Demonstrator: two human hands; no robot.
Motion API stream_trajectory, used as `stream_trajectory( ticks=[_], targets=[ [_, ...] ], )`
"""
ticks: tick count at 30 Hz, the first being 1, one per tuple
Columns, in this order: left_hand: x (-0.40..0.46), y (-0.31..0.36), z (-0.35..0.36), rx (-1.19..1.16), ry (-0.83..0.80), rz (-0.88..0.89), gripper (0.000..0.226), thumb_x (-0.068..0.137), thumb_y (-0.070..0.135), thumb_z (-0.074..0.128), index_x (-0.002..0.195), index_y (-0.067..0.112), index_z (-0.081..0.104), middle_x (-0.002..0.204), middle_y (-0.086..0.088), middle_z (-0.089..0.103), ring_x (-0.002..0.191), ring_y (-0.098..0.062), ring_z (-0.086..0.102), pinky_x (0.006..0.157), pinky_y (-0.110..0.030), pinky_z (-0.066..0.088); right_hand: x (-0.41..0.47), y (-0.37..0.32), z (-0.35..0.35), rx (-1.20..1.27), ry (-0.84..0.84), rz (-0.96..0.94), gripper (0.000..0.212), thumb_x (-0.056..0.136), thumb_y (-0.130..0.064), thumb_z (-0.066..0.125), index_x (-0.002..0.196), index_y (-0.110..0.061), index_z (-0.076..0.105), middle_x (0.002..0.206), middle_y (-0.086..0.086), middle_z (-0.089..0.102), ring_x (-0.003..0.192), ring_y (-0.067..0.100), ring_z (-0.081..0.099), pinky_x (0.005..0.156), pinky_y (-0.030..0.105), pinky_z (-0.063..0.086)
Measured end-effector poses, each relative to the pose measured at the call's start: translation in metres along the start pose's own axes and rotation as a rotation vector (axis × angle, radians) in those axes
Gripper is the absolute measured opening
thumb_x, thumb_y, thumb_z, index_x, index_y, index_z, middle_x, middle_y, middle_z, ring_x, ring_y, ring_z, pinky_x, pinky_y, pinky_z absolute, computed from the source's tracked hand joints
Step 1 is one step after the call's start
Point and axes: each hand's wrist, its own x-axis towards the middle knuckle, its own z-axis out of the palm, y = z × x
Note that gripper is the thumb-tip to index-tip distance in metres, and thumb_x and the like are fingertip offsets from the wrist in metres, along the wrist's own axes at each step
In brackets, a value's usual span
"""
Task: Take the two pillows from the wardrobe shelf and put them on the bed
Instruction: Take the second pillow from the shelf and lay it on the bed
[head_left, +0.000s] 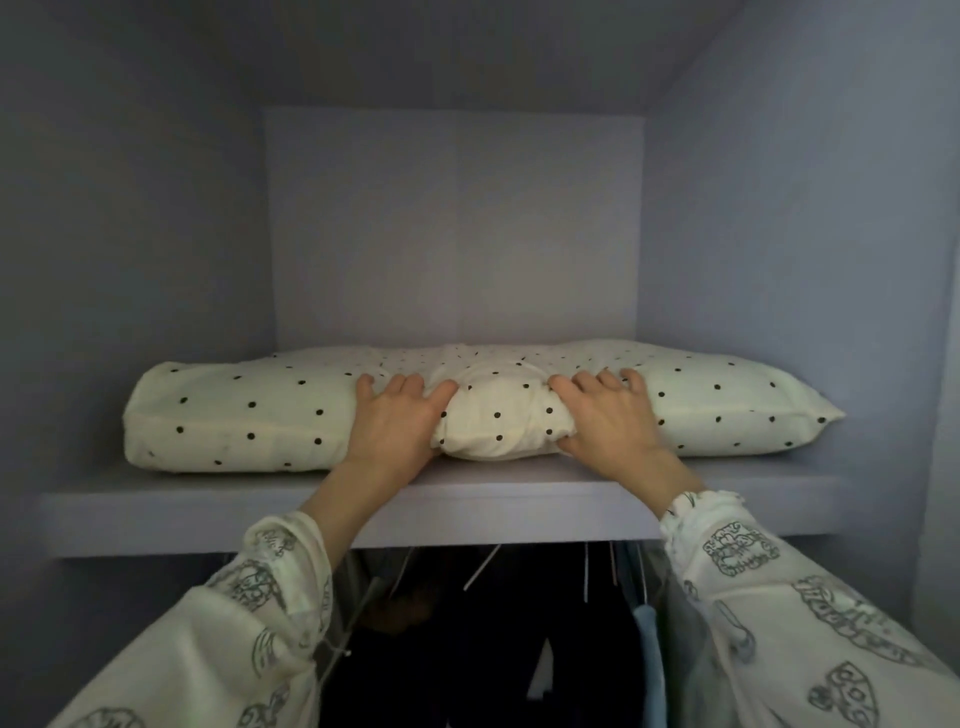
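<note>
A cream pillow with black dots (239, 415) lies flat along the wardrobe shelf (156, 514), nearly filling its width. Both of my hands clamp its front edge near the middle, and the fabric bunches into a bulge between them. My left hand (397, 421) grips left of the bulge, fingers over the top and thumb underneath. My right hand (608, 415) grips right of the bulge in the same way. Only one pillow shows; a second one is not visible.
The shelf sits in a pale wardrobe niche with side walls (130, 234) close to the pillow's ends and a back panel (457, 223) behind. Below the shelf hang dark clothes on hangers (483, 571) and a light blue garment (649, 654).
</note>
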Motion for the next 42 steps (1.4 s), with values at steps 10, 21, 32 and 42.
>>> stream_trajectory(
  ticks=[10, 21, 32, 42],
  targets=[
    [-0.101, 0.031, -0.098, 0.022, 0.193, -0.03, 0.064, 0.051, 0.011, 0.079, 0.112, 0.014, 0.06, 0.087, -0.015, 0.063, 0.081, -0.035, 0.06, 0.088, -0.058, 0.038, -0.094, 0.001, -0.071, 0.092, 0.206, -0.063, 0.061, 0.061, -0.043, 0.073, 0.115, -0.02, 0.057, 0.101, 0.005, 0.067, 0.093, 0.03, 0.06, 0.096, 0.046, 0.031],
    [-0.177, 0.046, -0.12, 0.102, -0.015, 0.056, 0.093, 0.047, 0.073, 0.068, 0.124, 0.024, 0.054, 0.117, -0.016, 0.056, 0.105, -0.034, 0.056, 0.089, -0.053, 0.039, -0.176, -0.016, -0.079, 0.14, 0.139, -0.065, 0.078, 0.055, -0.045, 0.079, 0.121, -0.012, 0.054, 0.123, 0.012, 0.058, 0.118, 0.033, 0.052, 0.106, 0.056, 0.029],
    [-0.156, 0.023, -0.101, -0.158, -0.325, 0.118, 0.068, 0.078, 0.072, 0.0, 0.141, 0.049, -0.011, 0.159, 0.006, -0.012, 0.146, -0.019, -0.011, 0.111, -0.061, -0.003, -0.117, -0.032, -0.085, 0.344, -0.012, 0.005, 0.06, 0.091, -0.058, 0.008, 0.142, -0.034, 0.028, 0.155, -0.004, 0.022, 0.143, 0.017, 0.014, 0.111, 0.059, 0.0],
    [-0.118, -0.02, -0.061, -0.093, -0.239, 0.078, 0.053, 0.091, 0.057, 0.003, 0.136, 0.048, -0.023, 0.156, 0.007, -0.024, 0.142, -0.021, -0.027, 0.109, -0.064, -0.014, -0.064, -0.07, -0.049, 0.175, 0.137, 0.045, 0.065, 0.09, -0.062, 0.016, 0.147, -0.034, 0.007, 0.16, 0.001, -0.002, 0.146, 0.025, -0.006, 0.108, 0.067, -0.005]
  ],
)
